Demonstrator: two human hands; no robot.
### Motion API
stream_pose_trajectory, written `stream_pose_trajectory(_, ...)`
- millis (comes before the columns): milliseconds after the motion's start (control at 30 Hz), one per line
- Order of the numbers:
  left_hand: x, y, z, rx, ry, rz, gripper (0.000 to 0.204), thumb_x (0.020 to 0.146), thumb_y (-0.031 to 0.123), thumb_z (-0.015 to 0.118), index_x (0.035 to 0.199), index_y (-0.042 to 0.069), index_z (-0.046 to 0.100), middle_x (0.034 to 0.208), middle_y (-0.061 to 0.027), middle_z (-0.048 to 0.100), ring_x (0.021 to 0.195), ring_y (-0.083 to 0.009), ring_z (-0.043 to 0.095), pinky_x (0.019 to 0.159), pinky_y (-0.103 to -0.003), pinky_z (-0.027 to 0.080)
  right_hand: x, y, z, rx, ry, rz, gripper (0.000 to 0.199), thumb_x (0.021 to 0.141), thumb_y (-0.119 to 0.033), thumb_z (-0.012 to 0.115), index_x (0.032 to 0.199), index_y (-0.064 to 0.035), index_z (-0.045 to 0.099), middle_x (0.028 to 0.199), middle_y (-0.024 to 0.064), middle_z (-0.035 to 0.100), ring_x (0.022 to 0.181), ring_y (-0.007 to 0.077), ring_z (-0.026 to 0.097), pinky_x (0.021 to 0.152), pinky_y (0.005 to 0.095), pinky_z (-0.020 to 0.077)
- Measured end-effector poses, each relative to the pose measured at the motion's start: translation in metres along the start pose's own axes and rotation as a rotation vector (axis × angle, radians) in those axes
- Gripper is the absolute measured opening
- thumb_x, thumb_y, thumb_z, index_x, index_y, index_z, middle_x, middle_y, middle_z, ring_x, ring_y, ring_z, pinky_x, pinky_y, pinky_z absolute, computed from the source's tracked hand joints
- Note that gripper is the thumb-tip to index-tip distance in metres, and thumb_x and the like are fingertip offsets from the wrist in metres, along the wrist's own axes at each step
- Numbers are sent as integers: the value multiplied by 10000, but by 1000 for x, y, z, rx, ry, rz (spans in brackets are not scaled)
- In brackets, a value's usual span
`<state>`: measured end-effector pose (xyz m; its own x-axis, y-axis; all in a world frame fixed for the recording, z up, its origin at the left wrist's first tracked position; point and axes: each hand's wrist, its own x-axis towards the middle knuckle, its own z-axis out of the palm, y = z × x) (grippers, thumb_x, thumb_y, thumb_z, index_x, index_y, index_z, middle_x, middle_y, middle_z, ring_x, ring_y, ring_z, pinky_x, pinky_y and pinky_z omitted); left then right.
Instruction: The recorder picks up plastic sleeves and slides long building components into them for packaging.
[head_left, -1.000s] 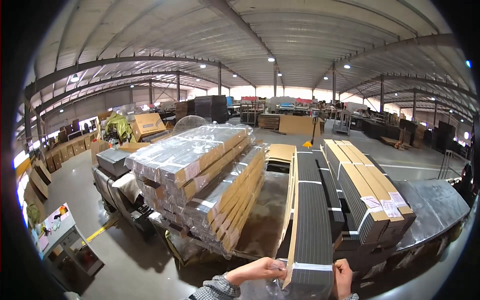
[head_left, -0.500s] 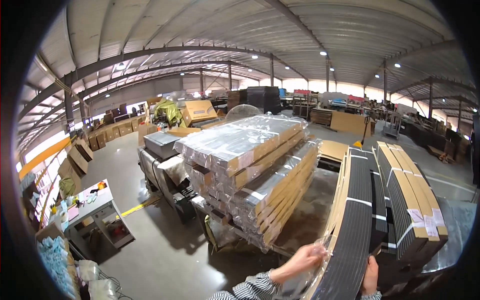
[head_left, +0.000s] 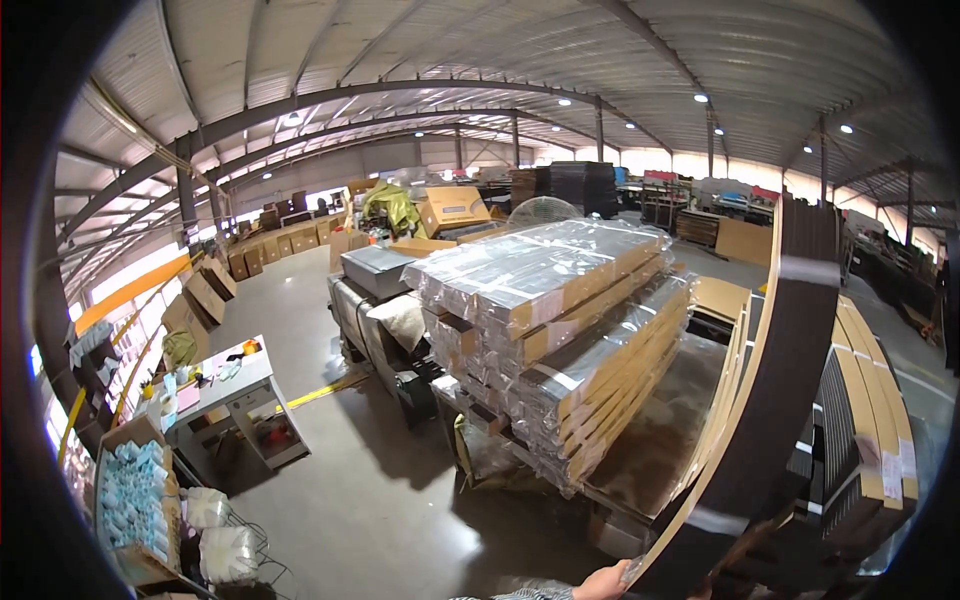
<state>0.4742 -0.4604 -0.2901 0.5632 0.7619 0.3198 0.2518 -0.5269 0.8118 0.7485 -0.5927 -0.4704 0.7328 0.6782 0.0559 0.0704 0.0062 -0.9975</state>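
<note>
A long bundle of dark strips (head_left: 775, 400) with a cardboard side and white straps rises steeply at the right, its far end high. At its lower left edge, my left hand (head_left: 603, 581) is closed on the bundle's near end, mostly cut off by the picture's lower rim. My right hand does not show. Right of the raised bundle lies another strapped stack of dark strips with cardboard tops (head_left: 868, 375) and paper labels. To the left, several long cartons in clear film form a stack (head_left: 545, 300).
A pallet-like brown surface (head_left: 655, 430) lies between the film-wrapped stack and the bundle. Farther left stand a grey work table (head_left: 225, 390) and a box of blue-white items (head_left: 140, 500). A yellow line (head_left: 325, 390) crosses the floor.
The bundle has been lifted from a lower slant to a steep tilt, its far end now raised. My left hand has moved down toward the lower rim. My right hand has gone out of view.
</note>
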Motion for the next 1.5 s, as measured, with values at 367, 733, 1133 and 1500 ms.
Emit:
stream_pose_trajectory(367,-45,54,-97,-32,149,-146,494,903,88,524,1394,133,489,1030,-224,666,882,-391,671,763,-455,527,-62,-189,106,67,-341,-241,254,957,-74,485,1206,-32,521,1083,105,587,1014,228,558,915,356,457)
stream_pose_trajectory(733,-43,-46,-127,-149,-372,29,266,879,206,615,786,-26,523,707,-125,590,609,-222,539,598,-358,455,-93,-213,144,317,-328,72,117,925,-22,465,1021,-51,523,783,22,513,660,111,482,591,258,418)
stream_pose_trajectory(1133,46,228,-343,-1369,-218,389,526,958,378,608,1321,67,389,1021,-99,591,546,-34,383,502,-174,351,-144,-235,312,311,-416,106,625,767,-10,675,1323,-87,400,1176,69,493,1050,215,478,830,397,452)
stream_pose_trajectory(1500,37,-3,-353,-819,511,-258,221,952,125,588,1136,16,640,986,-74,713,535,-10,399,481,-172,319,124,-373,313,385,-136,-254,703,880,-220,706,1438,41,368,1407,140,446,1247,224,471,1041,322,404)
